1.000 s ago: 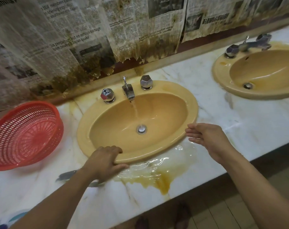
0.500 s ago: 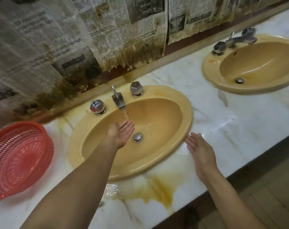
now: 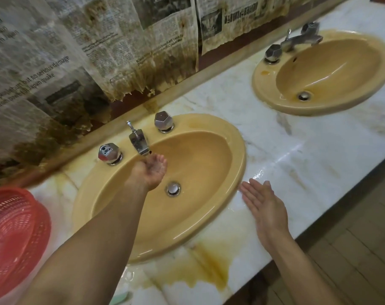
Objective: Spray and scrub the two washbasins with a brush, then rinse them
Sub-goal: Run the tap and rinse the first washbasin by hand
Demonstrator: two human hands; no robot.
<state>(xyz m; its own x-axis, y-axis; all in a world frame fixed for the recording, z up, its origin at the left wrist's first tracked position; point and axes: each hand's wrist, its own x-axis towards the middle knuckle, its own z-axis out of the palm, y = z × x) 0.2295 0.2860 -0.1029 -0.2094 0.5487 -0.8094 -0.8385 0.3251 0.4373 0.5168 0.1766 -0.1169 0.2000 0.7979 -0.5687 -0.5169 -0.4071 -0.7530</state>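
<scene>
Two yellow oval washbasins are set in a white marble counter [image 3: 281, 155]. The near basin [image 3: 198, 172] lies in front of me, with a chrome tap [image 3: 139, 143] between two faceted knobs. My left hand [image 3: 150, 171] is cupped palm up right under the tap's spout, inside the bowl, holding nothing. My right hand [image 3: 263, 202] hovers flat, palm up, over the wet counter just right of the near basin's rim. The far basin [image 3: 332, 69] sits at the upper right with its own chrome tap [image 3: 301, 38]. No brush or spray bottle is in view.
A red plastic basket [image 3: 13, 236] stands on the counter at the left. Stained newspaper [image 3: 94, 51] covers the wall behind. Brownish-yellow water pools on the counter's front edge [image 3: 209, 269]. The counter drops off to a tiled floor at the right.
My left hand left the near basin's front rim and reached into the bowl under the spout, then cupped. My right hand stayed beside the rim, turning palm up.
</scene>
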